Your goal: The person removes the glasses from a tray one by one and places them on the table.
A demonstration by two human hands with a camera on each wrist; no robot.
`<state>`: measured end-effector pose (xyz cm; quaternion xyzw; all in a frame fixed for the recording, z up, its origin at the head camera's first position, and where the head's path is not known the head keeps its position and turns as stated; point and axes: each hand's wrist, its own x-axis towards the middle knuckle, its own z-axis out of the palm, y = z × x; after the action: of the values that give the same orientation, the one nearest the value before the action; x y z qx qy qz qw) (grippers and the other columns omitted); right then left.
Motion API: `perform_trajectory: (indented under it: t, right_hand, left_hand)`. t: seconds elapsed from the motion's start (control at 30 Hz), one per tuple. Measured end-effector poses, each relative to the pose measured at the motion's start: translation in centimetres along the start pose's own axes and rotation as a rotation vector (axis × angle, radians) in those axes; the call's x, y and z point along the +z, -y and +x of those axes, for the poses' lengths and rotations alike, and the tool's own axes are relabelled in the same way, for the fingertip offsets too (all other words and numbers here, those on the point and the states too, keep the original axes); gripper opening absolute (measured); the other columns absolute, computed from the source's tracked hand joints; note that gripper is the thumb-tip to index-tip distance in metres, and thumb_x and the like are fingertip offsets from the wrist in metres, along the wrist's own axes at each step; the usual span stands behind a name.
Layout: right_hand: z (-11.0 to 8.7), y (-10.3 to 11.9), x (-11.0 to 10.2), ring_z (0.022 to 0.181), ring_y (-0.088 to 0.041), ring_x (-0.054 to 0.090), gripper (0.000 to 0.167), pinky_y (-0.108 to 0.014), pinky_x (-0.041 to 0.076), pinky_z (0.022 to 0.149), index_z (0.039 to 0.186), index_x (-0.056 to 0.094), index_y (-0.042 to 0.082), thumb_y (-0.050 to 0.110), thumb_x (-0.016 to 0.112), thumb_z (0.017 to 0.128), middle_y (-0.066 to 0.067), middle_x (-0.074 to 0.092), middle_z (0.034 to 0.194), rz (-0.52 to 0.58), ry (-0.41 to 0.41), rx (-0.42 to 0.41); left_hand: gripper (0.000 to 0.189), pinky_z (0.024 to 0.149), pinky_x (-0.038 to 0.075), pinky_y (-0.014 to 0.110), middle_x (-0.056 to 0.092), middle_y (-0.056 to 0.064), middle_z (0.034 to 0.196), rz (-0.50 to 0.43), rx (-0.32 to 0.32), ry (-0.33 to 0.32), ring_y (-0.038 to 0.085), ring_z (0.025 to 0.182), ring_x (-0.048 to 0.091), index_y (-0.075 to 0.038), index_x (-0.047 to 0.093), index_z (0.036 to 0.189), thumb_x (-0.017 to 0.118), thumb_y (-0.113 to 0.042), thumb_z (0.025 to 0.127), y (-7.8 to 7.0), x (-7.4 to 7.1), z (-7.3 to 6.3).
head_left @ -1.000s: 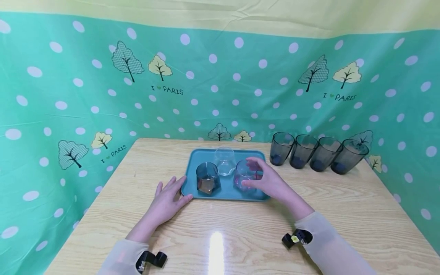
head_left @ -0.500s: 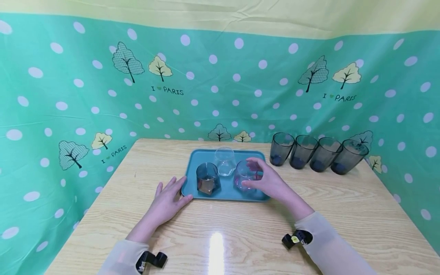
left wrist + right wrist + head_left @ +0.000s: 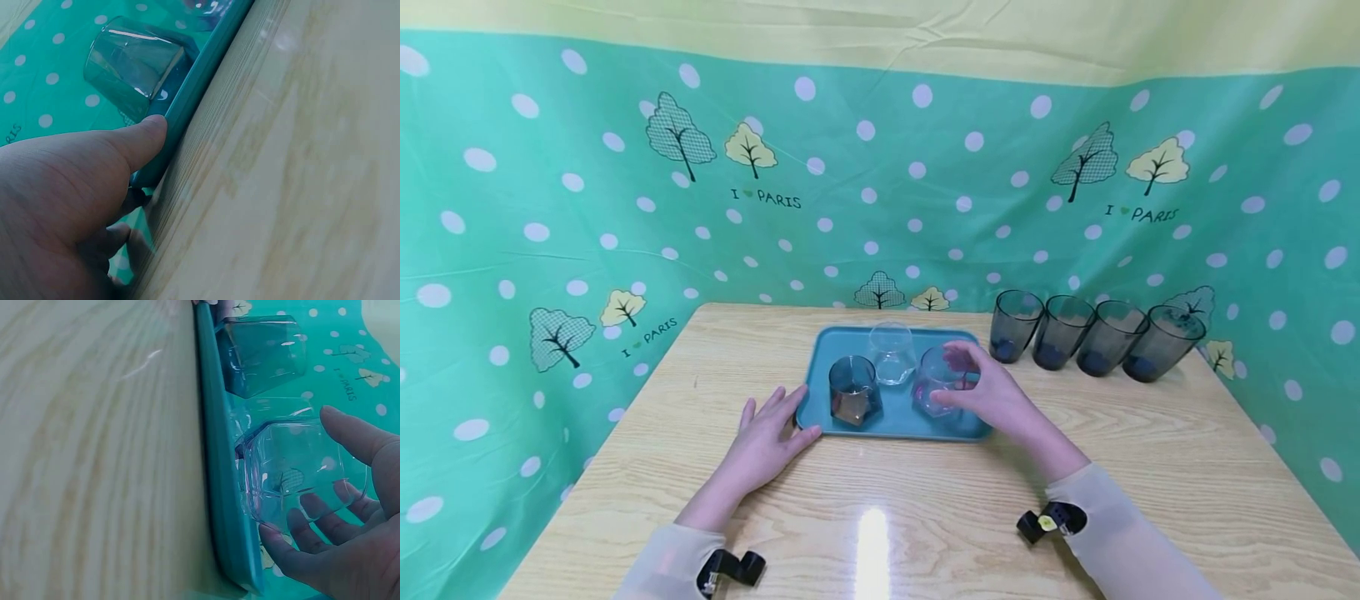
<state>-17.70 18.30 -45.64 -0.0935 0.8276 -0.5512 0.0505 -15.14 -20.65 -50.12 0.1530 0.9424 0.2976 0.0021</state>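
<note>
So the right hand point(image 3: 988, 392) just crept slightly rightward, thumb and fingers curled round the pinkish glass point(image 3: 928, 382) near the tray point(image 3: 895, 425)'s right edge (left hand point(image 3: 765, 442) lay loosely straight-fingered at the near-left corner), so that glass seemed barely on the move.
</note>
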Motion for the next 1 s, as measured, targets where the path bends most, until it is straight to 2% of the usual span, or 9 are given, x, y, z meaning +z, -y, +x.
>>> perform_trajectory:
  t: [0.17,0.4,0.63,0.8,1.0]
  right_hand:
    - [0.1,0.4,-0.6,0.145,-0.037,0.055,0.082,-0.056,0.046,0.121,0.161,0.049,0.013,0.023,0.093,0.094,-0.015,0.056,0.159,-0.004,-0.01,-0.012]
    - [-0.5,1.7,-2.0,0.149,-0.032,0.05,0.082,-0.053,0.043,0.124,0.161,0.048,0.013,0.021,0.094,0.093,-0.01,0.056,0.159,0.027,-0.042,-0.014]
    - [-1.2,2.7,-3.7,0.148,-0.035,0.052,0.08,-0.055,0.041,0.124,0.161,0.048,0.015,0.025,0.092,0.095,-0.012,0.055,0.162,0.0,-0.087,-0.006]
    - [-1.8,2.8,-5.2,0.144,-0.037,0.054,0.085,-0.054,0.042,0.122,0.162,0.048,0.017,0.036,0.093,0.093,-0.011,0.056,0.16,-0.023,-0.109,-0.006]
    - [-2.6,2.2,-7.1,0.143,-0.034,0.053,0.087,-0.055,0.042,0.122,0.166,0.044,0.016,0.033,0.092,0.095,-0.012,0.056,0.157,-0.023,-0.126,0.013]
  left_hand:
    - [0.081,0.129,-0.004,0.072,0.046,0.023,0.169,-0.002,-0.001,0.002,0.047,0.164,0.024,0.0,0.04,0.169,0.073,-0.041,0.108,-0.1,0.0,0.0]
    - [0.081,0.13,-0.004,0.072,0.046,0.023,0.169,-0.007,-0.011,0.007,0.046,0.165,0.023,-0.001,0.039,0.17,0.073,-0.042,0.108,-0.2,-0.1,-0.1]
    - [0.082,0.129,-0.003,0.072,0.046,0.023,0.169,-0.003,-0.009,0.006,0.046,0.165,0.024,-0.001,0.039,0.17,0.072,-0.045,0.108,-0.2,-0.1,-0.1]
    - [0.082,0.129,-0.003,0.073,0.046,0.023,0.169,0.0,-0.008,0.002,0.047,0.164,0.024,-0.002,0.04,0.17,0.072,-0.046,0.108,-0.2,-0.2,-0.2]
    - [0.082,0.129,-0.002,0.074,0.047,0.024,0.168,0.0,-0.008,0.003,0.048,0.164,0.025,-0.001,0.04,0.169,0.072,-0.046,0.109,-0.6,-0.3,-0.2]
